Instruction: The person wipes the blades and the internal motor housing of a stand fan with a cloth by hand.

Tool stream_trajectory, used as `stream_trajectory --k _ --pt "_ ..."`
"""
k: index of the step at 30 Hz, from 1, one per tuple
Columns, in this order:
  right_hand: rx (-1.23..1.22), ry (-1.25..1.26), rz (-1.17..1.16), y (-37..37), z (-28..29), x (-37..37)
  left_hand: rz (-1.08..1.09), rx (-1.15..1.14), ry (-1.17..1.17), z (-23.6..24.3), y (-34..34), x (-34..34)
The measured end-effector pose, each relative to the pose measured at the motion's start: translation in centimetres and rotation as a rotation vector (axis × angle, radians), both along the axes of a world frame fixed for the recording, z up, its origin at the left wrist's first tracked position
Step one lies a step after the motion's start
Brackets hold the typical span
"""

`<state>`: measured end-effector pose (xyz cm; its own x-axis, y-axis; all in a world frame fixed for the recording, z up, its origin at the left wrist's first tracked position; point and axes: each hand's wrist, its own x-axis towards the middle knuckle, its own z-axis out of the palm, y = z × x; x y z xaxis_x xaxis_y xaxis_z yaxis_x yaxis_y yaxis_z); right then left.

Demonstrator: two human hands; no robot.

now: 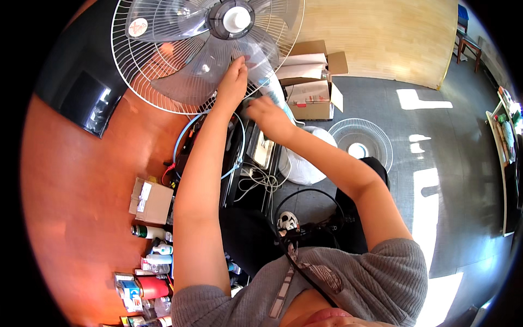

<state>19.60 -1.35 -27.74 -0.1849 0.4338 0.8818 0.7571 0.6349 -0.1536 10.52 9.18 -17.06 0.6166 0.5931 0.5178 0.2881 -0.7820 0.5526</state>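
A fan (234, 19) with smoky see-through blades and a white wire rear cage stands at the top, its front uncovered. My left hand (233, 84) reaches up in front of the cage, fingers bent in by the lower edge of a blade (199, 71). What those fingertips grip, if anything, I cannot make out. Just below and to the right, my right hand (269, 119) is smeared by motion, close to a dark part (246, 106) under the cage. A pale, plastic-wrapped stand (267, 76) rises behind both hands.
A round wire guard (384, 136) lies on the grey floor at right, beside a white bag (305, 163). Open cardboard boxes (310, 101) stand behind. Tangled cables (261, 180) hang at the desk edge. Bottles and a small carton (152, 201) line the brown desk (71, 191).
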Motion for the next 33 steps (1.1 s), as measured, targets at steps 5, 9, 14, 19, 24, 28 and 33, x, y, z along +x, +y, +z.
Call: stream_trajectory --k 5,9,14,19,24,28,33 --pt "0.192 0.529 -0.221 1.2 3.3 3.3 -0.126 -0.311 -0.111 0.1 -1.5 -0.4" --pt "0.277 0.379 -0.276 3.4 6.0 3.1 -0.130 -0.429 -0.219 -0.5 -1.1 0.1" --pt "0.187 0.384 -0.263 2.7 0.2 -1.5 -0.124 -0.655 -0.265 0.7 -2.9 0.2" --pt "0.174 0.479 -0.089 2.1 -2.0 1.6 -0.191 -0.635 -0.281 0.6 -3.2 0.1" --pt "0.259 0.775 -0.091 3.8 7.5 7.9 -0.228 -0.557 -0.243 -0.5 -1.6 -0.3" --pt "0.079 0.266 -0.095 7.0 13.0 12.6 -0.237 -0.172 -0.104 -1.3 0.9 -0.7" --pt "-0.352 0.516 0.257 5.1 11.9 12.1 -0.208 -0.288 -0.142 -1.8 0.9 -1.3"
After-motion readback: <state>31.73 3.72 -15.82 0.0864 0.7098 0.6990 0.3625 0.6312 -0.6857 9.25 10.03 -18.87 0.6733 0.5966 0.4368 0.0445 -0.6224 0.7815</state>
